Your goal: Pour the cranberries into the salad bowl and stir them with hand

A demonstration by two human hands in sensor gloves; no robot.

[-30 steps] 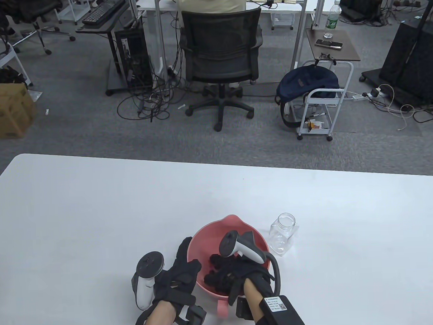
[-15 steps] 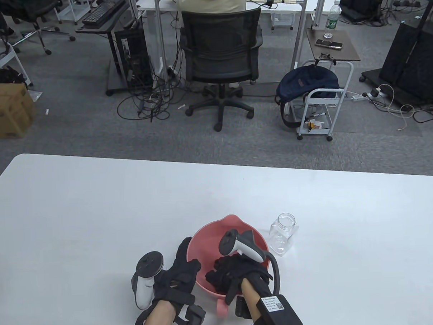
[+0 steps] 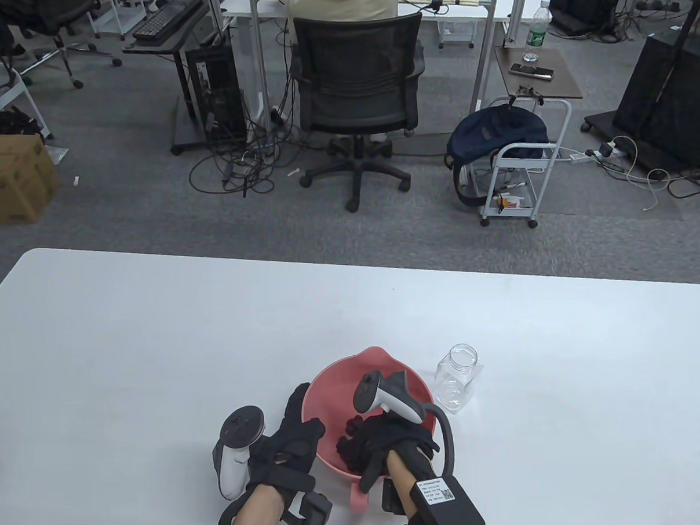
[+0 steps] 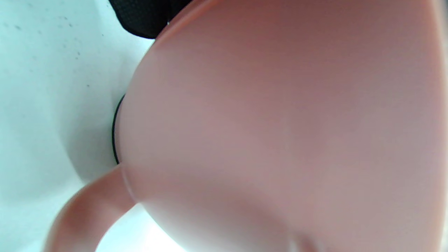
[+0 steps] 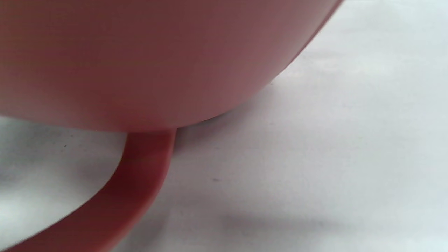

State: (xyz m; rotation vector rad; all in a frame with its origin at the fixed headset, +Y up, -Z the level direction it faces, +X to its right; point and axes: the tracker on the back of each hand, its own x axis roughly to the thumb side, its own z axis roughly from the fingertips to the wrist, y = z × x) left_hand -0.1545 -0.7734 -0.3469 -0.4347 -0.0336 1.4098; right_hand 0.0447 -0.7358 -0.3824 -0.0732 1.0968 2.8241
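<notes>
A pink salad bowl (image 3: 332, 385) stands near the table's front edge, its loop handle (image 3: 357, 497) pointing toward me. My left hand (image 3: 301, 415) lies against the bowl's left outer wall with straight fingers. My right hand (image 3: 351, 442) reaches into the bowl from the near side, fingers loosely bent down toward the bottom. The hand hides the cranberries. The left wrist view is filled by the bowl's outer wall (image 4: 280, 122), with a bit of black glove (image 4: 140, 17) at the top. In the right wrist view the bowl's underside (image 5: 140, 52) and handle (image 5: 140, 168) show.
An empty clear plastic jar (image 3: 458, 378) without a lid stands upright just right of the bowl. The white table (image 3: 156, 340) stretches wide to the left, right and far side. Beyond it are an office chair (image 3: 356, 82), a person's back and a cart.
My right hand has drawn its fingers in and shifted slightly toward the bowl's near side. Left hand, bowl and jar have stayed put.
</notes>
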